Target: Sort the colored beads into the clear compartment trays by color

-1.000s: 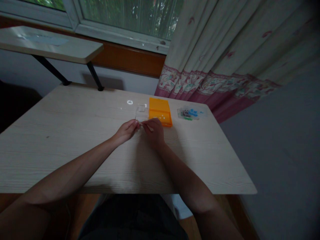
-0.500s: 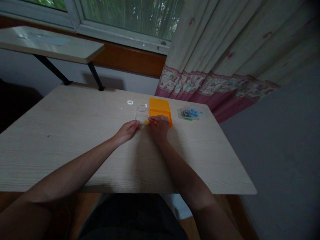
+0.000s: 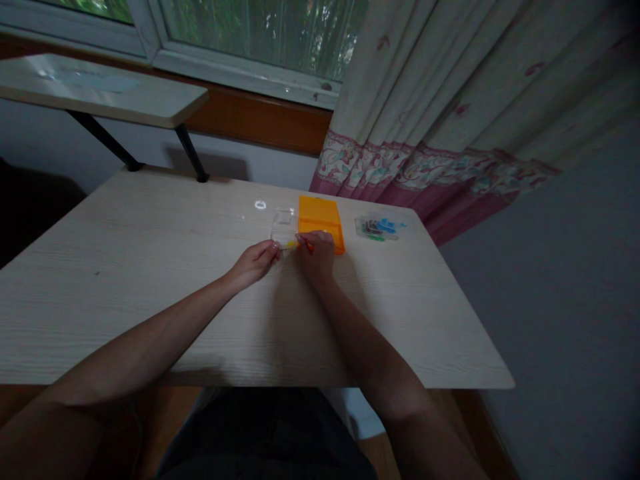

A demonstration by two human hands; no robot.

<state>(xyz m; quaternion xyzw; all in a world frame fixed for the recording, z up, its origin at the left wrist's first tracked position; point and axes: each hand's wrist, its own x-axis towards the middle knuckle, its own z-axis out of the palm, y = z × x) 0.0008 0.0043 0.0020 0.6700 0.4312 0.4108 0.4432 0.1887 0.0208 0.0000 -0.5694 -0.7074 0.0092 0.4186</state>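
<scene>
A clear plastic case (image 3: 285, 228) lies on the table just left of an open orange plastic box (image 3: 319, 209). My left hand (image 3: 255, 261) is closed in a pinch at the clear case's near left corner. A small yellow piece (image 3: 291, 245) shows at the case's near edge, between my two hands. My right hand (image 3: 318, 255) is closed with its fingertips together at the case's near right corner, partly covering the front of the orange box. What my right fingertips hold, if anything, is too small to make out.
Right of the orange box stands a clear tray (image 3: 360, 229) with blue, green and dark small pieces. A raised shelf (image 3: 170, 110) on black legs is at the back left. A curtain (image 3: 380, 160) hangs behind the table's back right edge.
My right hand has shifted very slightly left, fingertips still pinched at the clear case. My left hand and the boxes stay in place.
</scene>
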